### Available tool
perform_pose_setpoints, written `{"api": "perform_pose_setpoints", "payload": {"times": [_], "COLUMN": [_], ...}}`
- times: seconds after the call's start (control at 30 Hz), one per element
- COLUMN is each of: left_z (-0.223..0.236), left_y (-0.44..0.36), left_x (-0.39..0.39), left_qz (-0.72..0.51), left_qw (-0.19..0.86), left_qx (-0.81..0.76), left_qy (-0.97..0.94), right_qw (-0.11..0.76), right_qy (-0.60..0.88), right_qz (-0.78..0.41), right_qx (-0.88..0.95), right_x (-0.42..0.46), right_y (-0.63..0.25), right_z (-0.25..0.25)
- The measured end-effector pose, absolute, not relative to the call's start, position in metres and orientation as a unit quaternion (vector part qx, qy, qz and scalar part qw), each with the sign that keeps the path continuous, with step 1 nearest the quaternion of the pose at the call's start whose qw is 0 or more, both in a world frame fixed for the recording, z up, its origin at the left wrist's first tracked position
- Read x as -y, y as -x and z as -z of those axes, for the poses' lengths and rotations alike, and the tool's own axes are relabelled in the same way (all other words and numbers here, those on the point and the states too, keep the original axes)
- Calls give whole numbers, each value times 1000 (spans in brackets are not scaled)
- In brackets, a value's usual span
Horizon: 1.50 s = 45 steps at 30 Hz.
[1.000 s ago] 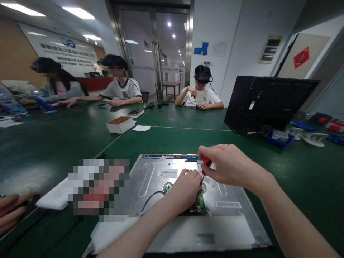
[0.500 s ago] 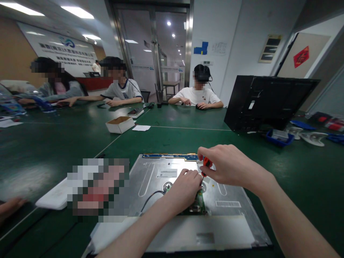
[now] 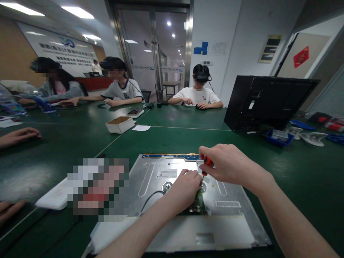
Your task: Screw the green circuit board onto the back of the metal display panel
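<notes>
We seem to be screwdriving, our right hand (image 3: 224, 163) pinching the screwdriver (image 3: 208, 162) by the circuit board (image 3: 198, 207) on the near metal panel (image 3: 185, 165), our left hand (image 3: 186, 185) curled beside its shaft, pinching we cannot tell what, and turning next calls for steadiness.

The left hand (image 3: 186, 188) and the right hand (image 3: 226, 161) are both ungloved, and the forearms are bare as far as they show. The left forearm (image 3: 145, 227) is slim and smooth in outline, broadening evenly from a narrow wrist down to the lower edge of the view. The right forearm (image 3: 292, 213) is of similar build, with a small bony bump at the outer side of its wrist. Knuckles show as low, rounded ridges on the left hand. The fingers are slender; their nails are too small to make out. Sleeves and upper arms lie outside the view.
</notes>
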<state>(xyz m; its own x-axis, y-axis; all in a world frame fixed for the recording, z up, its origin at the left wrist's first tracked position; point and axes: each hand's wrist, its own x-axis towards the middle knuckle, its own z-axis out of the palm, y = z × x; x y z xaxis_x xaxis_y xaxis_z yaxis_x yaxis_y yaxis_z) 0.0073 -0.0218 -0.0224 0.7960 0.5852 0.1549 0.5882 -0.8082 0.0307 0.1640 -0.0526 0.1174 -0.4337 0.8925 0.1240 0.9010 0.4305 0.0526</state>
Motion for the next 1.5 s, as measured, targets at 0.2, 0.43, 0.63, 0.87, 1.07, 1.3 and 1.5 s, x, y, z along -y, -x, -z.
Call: {"api": "perform_pose_setpoints", "payload": {"times": [0.2,0.43,0.63,0.87,1.07,1.3,1.5], "left_z": [20,11,-1,-29,-26,-10,-10], "left_y": [-6,-7,-2,39,72,66,59], "left_x": [22,26,26,-12,-35,-40,-36], "left_qz": [84,82,119,215,90,91,103], "left_qw": [0,-3,-54,-70,-65,-81,-102], "left_qx": [309,316,324,427,504,481,455], "left_qy": [947,945,937,875,857,868,878], "right_qw": [55,75,81,91,103,98,97], "right_qy": [526,538,551,572,570,573,574], "right_qz": [57,59,70,73,71,69,57], "right_qx": [847,837,827,812,812,811,811], "right_x": [53,55,56,57,58,60,59], "right_y": [-168,-174,-181,-191,-193,-194,-196], "right_z": [-119,-127,-132,-139,-141,-143,-143]}}
